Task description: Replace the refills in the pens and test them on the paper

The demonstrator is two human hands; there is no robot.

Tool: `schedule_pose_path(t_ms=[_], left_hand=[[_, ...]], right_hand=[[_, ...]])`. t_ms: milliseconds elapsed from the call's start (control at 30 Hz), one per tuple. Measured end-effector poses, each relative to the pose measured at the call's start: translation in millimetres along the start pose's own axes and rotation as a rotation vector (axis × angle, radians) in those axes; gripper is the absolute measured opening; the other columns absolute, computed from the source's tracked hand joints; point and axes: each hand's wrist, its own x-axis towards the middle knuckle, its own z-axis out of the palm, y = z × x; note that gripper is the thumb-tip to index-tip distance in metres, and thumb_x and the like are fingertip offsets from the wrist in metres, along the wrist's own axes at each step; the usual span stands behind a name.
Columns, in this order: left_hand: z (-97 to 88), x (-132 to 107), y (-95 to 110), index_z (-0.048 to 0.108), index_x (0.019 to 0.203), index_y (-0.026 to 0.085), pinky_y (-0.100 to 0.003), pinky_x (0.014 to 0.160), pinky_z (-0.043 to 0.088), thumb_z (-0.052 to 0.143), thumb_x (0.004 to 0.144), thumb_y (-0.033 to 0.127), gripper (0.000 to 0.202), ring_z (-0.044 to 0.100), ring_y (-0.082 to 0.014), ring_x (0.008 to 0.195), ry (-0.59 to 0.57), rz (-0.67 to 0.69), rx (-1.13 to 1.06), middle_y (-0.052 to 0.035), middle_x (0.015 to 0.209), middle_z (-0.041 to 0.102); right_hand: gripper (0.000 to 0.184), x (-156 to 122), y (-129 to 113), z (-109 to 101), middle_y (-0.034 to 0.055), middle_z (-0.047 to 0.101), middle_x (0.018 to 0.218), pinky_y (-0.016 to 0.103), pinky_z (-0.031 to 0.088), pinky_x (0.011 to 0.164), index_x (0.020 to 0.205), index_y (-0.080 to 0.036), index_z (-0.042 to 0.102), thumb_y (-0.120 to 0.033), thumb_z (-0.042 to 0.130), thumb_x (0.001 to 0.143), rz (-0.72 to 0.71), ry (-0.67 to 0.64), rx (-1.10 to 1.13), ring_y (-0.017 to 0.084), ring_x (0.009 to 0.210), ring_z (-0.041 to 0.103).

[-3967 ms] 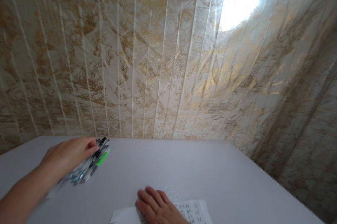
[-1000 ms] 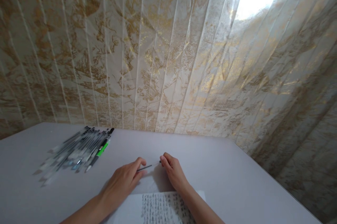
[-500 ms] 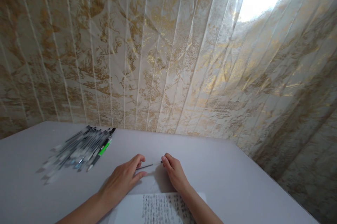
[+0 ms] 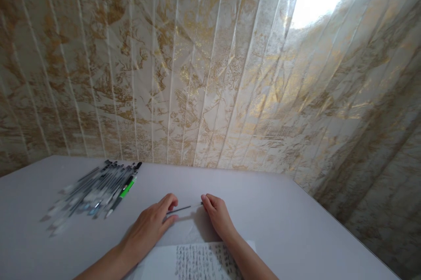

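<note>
Both my hands hold one thin pen (image 4: 184, 208) level just above the grey table (image 4: 296, 227). My left hand (image 4: 149, 227) pinches its dark left end. My right hand (image 4: 217, 216) pinches the pale right end between fingertips. A sheet of paper (image 4: 194, 262) covered in handwriting lies under my forearms at the near edge. A pile of several pens (image 4: 95, 190), one with a green grip, lies on the table to the left of my left hand.
A cream and gold curtain (image 4: 210, 74) hangs right behind the table and along its right side. Bright light shines through the curtain at the upper right. The table's right edge (image 4: 345, 232) runs diagonally toward the near right corner.
Four seconds ago my left hand lay on the pen pile and my right hand on the paper. Since one second ago both hands hold the thin pen almost unmoved.
</note>
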Motion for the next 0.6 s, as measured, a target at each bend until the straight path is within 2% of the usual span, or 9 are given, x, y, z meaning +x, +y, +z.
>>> schedule_pose_path(t_ms=[67,233,333,400,500,600], left_hand=[[-0.9,0.6,1.0,0.047,0.086,0.023,-0.025,0.07,0.039,0.044,0.088,0.028,0.006,0.059,-0.0156,0.076,-0.002,0.046,0.013,0.0022,0.087,0.059],[-1.2,2.7,-1.3,0.048,0.077,0.022,-0.027,0.07,0.039,0.026,0.095,0.035,0.032,0.058,-0.0166,0.074,-0.033,0.064,0.019,0.0007,0.079,0.057],[-0.2,1.8,-3.5,0.049,0.091,0.024,-0.027,0.074,0.039,0.039,0.091,0.036,0.015,0.061,-0.018,0.082,-0.035,-0.005,-0.01,0.0004,0.087,0.061],[0.3,0.9,-3.9,0.047,0.097,0.026,-0.026,0.075,0.039,0.049,0.087,0.033,0.013,0.061,-0.018,0.086,-0.023,-0.019,-0.021,0.0011,0.093,0.062],[0.5,0.2,-2.8,0.048,0.089,0.025,-0.025,0.071,0.039,0.043,0.09,0.032,0.008,0.06,-0.0159,0.08,-0.019,0.06,-0.011,0.0028,0.089,0.06],[0.4,0.9,-2.1,0.051,0.083,0.024,-0.025,0.069,0.038,0.034,0.093,0.037,0.024,0.058,-0.0153,0.075,-0.019,0.102,0.014,0.0022,0.084,0.057]], right_hand=[[0.043,0.0,0.9,-0.1,-0.0052,0.031,0.053,0.025,0.023,0.053,0.055,-0.021,0.034,-0.05,0.036,0.087,0.008,0.0,0.013,0.011,0.053,0.029],[0.041,-2.4,1.2,-0.6,-0.0049,0.035,0.055,0.024,0.025,0.054,0.058,-0.021,0.037,-0.05,0.038,0.087,-0.008,0.001,0.059,0.011,0.054,0.032],[0.04,-2.3,2.9,0.1,-0.0051,0.036,0.055,0.024,0.025,0.053,0.06,-0.021,0.038,-0.049,0.039,0.087,0.001,-0.004,0.09,0.011,0.053,0.032],[0.039,-1.3,5.4,0.9,-0.0051,0.036,0.055,0.024,0.025,0.052,0.06,-0.021,0.038,-0.05,0.039,0.087,0.009,-0.01,0.11,0.011,0.053,0.032],[0.039,0.6,8.9,1.4,-0.0053,0.037,0.054,0.023,0.025,0.052,0.06,-0.021,0.037,-0.05,0.04,0.087,0.011,-0.013,0.134,0.011,0.053,0.032],[0.04,0.7,8.9,0.5,-0.0055,0.037,0.054,0.023,0.025,0.052,0.06,-0.021,0.036,-0.05,0.04,0.087,0.014,-0.015,0.158,0.011,0.052,0.032]])
